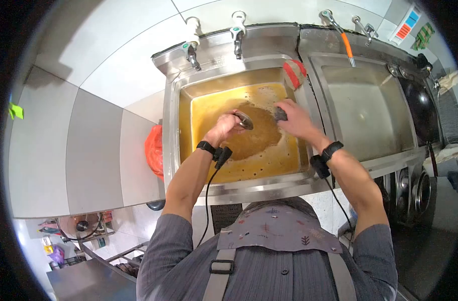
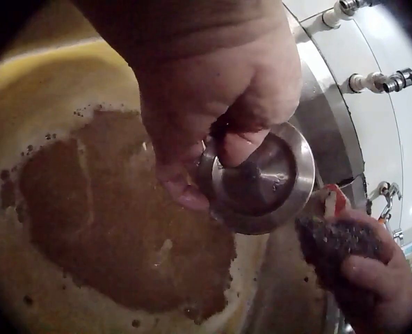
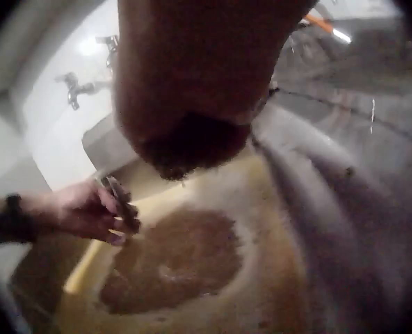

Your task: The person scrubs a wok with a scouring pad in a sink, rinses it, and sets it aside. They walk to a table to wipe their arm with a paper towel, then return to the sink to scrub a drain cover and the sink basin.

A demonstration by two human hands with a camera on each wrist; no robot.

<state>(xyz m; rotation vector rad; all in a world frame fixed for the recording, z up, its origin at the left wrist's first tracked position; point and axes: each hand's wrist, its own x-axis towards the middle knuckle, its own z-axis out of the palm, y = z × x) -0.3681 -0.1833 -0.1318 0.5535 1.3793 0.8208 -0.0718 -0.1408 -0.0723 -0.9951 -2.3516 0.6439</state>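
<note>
Over the left sink [image 1: 239, 189], my left hand [image 1: 223, 129] grips a small round metal dish [image 2: 265, 184] by its edge. The dish is shiny, with a wide rim and a sunken middle, and is held tilted above the liquid. My right hand [image 1: 298, 121] holds a dark, rough scouring pad [image 2: 341, 252], a short way to the right of the dish and apart from it. Yellowish-brown liquid [image 1: 254, 138] with a darker foamy-edged patch fills the sink below both hands. In the right wrist view the right hand is dark and hides most of the pad.
A red-and-tan striped cloth or sponge [image 1: 294, 74] lies at the sink's back right corner. Two taps [image 1: 191, 55] stand behind. To the right is a second sink [image 1: 369, 110] under an orange-hosed tap [image 1: 347, 47]. A red plastic bag [image 1: 154, 150] sits at the left.
</note>
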